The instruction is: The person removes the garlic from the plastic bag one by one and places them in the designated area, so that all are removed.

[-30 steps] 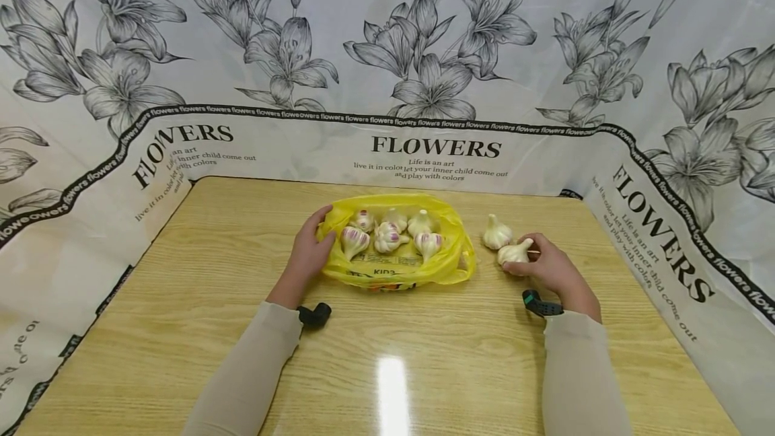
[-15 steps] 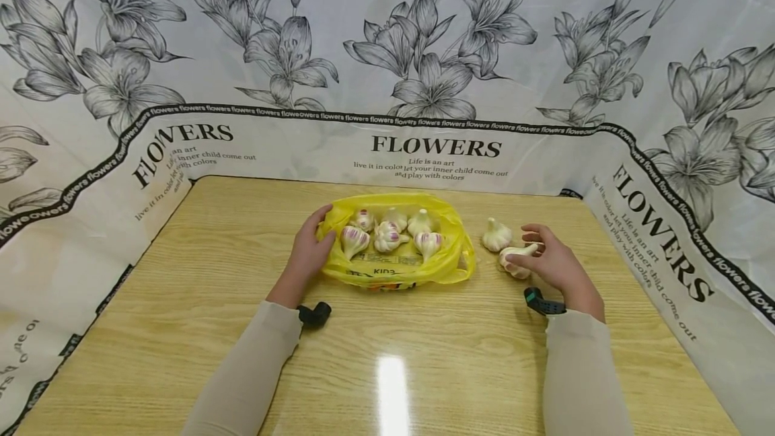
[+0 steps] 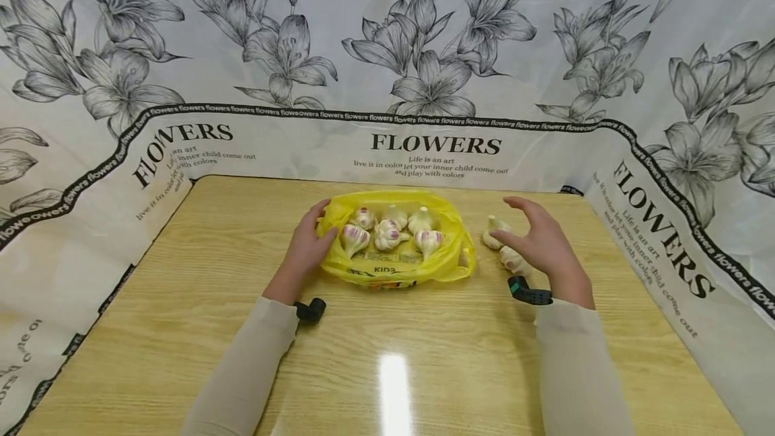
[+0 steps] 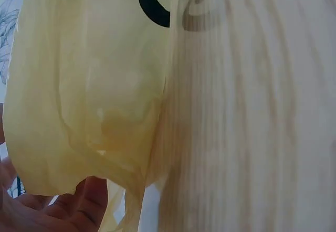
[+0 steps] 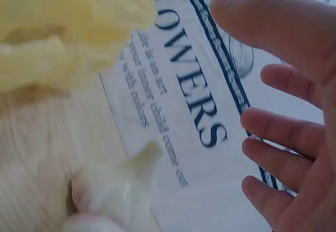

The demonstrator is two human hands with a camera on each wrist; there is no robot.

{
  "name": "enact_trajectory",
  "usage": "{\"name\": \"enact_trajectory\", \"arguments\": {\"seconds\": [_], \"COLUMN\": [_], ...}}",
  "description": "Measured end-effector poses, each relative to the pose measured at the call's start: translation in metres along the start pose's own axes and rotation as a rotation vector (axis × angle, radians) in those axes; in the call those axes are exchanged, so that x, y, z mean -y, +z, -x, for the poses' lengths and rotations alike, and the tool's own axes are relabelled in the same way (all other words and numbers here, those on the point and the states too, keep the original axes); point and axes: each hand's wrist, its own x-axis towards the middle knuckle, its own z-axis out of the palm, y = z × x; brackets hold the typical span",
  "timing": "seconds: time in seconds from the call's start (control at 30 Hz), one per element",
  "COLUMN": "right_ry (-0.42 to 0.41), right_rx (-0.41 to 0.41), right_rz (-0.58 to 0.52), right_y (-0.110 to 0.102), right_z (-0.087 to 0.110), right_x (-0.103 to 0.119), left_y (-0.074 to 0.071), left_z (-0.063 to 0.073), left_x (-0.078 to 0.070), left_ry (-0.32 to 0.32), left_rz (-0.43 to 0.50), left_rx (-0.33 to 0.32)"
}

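Observation:
A yellow plastic bag (image 3: 445,266) lies with its mouth spread on the table, several garlic bulbs (image 3: 388,235) inside it. My left hand (image 3: 305,247) grips the bag's left side. In the left wrist view, curled fingers (image 4: 90,203) show at the edge of the bag's thin plastic. My right hand (image 3: 545,244) hovers over two loose bulbs to the right of the bag, thumb and fingers spread and holding nothing. The farther garlic bulb (image 3: 494,225) is partly covered by the thumb; the nearer garlic bulb (image 3: 512,260) sits just below the hand.
The wooden table (image 3: 345,369) carries a bright light reflection near its front. White curtains (image 3: 315,147) with flower drawings and lettering stand around the back and both sides. A black device (image 3: 530,291) is worn on the right wrist, another black device (image 3: 311,311) on the left.
My right hand has let go of the nearer loose garlic bulb, risen and moved slightly away from me, its fingers spreading. The left hand has stayed at the bag.

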Motion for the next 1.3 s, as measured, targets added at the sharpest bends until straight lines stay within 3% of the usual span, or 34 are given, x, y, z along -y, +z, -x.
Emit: {"name": "enact_trajectory", "arguments": {"seconds": [0.37,0.73,0.97,1.3], "right_ry": [-0.131,-0.24,-0.304,-0.331], "right_rx": [0.033,0.154,0.177,0.222], "right_rz": [0.034,0.049,0.068,0.083], "right_y": [0.016,0.034,0.048,0.063], "right_z": [-0.021,-0.036,-0.045,-0.055], "right_x": [0.04,0.072,0.083,0.09], "left_y": [-0.004,-0.007,-0.01,-0.015], "left_z": [-0.004,-0.005,-0.005,-0.007], "left_x": [0.002,-0.005,-0.008,-0.011], "left_ry": [0.013,0.015,0.028,-0.006], "left_rz": [-0.021,-0.065,-0.085,-0.084], "left_rx": [0.044,0.064,0.078,0.121]}}
